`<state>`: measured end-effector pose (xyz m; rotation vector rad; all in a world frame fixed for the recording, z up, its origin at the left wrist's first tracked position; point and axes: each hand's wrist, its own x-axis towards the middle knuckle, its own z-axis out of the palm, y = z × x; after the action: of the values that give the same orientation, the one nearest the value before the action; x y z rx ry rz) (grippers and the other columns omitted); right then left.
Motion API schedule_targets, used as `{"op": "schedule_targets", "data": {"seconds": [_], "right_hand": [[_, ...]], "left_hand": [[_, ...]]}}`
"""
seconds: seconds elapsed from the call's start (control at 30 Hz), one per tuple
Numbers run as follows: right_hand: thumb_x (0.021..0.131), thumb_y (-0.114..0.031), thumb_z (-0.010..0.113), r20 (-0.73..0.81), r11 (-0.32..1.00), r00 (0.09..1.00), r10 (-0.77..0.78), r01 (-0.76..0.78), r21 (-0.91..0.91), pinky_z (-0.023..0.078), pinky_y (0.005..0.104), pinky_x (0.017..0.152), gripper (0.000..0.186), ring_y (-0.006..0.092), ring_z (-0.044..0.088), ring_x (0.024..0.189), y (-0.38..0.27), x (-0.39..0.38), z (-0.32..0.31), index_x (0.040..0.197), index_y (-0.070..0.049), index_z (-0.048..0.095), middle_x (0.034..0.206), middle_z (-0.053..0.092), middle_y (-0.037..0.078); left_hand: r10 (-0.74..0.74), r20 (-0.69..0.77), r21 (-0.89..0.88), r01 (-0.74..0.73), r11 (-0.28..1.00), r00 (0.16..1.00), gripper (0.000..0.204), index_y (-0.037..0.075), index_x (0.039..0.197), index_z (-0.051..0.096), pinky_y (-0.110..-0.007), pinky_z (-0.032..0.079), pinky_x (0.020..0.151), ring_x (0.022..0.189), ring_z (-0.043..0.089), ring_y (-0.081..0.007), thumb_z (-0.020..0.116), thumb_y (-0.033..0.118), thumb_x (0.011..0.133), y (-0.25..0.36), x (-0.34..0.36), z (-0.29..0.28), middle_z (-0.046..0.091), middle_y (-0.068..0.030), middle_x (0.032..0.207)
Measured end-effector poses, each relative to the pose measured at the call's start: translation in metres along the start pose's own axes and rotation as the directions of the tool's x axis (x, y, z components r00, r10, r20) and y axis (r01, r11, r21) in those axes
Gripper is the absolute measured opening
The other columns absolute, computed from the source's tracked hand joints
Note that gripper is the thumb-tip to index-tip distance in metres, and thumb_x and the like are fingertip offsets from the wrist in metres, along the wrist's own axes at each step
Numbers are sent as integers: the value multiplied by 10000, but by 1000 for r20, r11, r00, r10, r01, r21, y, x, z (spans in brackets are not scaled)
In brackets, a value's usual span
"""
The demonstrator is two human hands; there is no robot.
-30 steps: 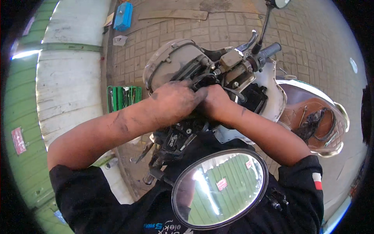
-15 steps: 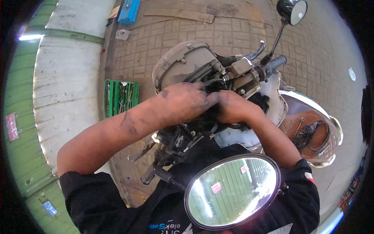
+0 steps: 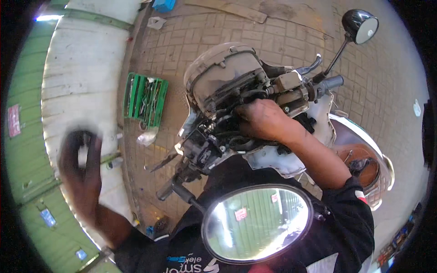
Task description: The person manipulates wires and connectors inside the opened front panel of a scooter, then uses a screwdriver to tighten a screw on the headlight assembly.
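The opened front of a scooter [image 3: 284,159] stands before me, its handlebar area bare and full of black cables [image 3: 239,143]. My right hand [image 3: 264,119] is closed in among those cables; its fingertips are hidden, so what they grip cannot be made out. A dusty headlight housing [image 3: 218,68] lies just beyond it. Off to the left, well clear of the scooter, my left hand [image 3: 84,168] is raised in front of the pale metal wall. Motion smears its fingers, and whether they hold anything does not show.
A green toolbox [image 3: 132,95] with several tools stands on the paving at left, a plastic bag [image 3: 148,136] beside it. One round mirror [image 3: 359,27] rises at far right, an oval one [image 3: 257,223] near my chest. Cables lie on the brown footboard [image 3: 364,157].
My left hand has left the cables and swung out to the left. My right hand stays at the cables. The view has shifted slightly, with more of the toolbox and bag showing.
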<state>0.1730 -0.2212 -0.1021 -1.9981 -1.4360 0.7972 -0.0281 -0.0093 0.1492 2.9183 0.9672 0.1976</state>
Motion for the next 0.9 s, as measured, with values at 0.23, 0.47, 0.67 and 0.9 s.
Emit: {"op": "schedule_targets", "data": {"seconds": [0.23,0.47,0.67,0.9], "right_hand": [[739,-185,623,-128,941,947,-294,264,-210,515,456,638,162,343,640,696,14,14,26,859,-89,676,703,633,154],[743,-171,595,-114,905,933,-342,294,-309,505,429,599,101,302,627,651,10,13,30,800,-104,643,702,625,112],[743,-179,596,-146,887,919,-366,297,-353,501,414,566,90,283,630,640,17,17,46,772,-99,624,687,621,102],[739,-213,610,-103,893,929,-355,304,-333,507,413,570,126,288,641,645,23,16,44,789,-100,633,690,628,110]], "left_hand": [[-328,784,-205,719,664,527,245,10,1034,659,-408,501,839,941,645,-354,648,164,844,19,-212,68,666,-190,1010],[-32,497,-460,294,838,867,302,27,1091,645,-430,489,883,1026,619,-360,657,81,794,81,-185,178,639,-177,1072],[-28,168,-313,81,946,985,340,57,1106,635,-438,520,828,1000,635,-343,664,55,767,124,-135,204,629,-151,1066],[-222,65,-277,231,933,973,195,52,1027,592,-447,544,609,683,645,-378,595,143,855,148,-105,206,638,-165,979]]}}
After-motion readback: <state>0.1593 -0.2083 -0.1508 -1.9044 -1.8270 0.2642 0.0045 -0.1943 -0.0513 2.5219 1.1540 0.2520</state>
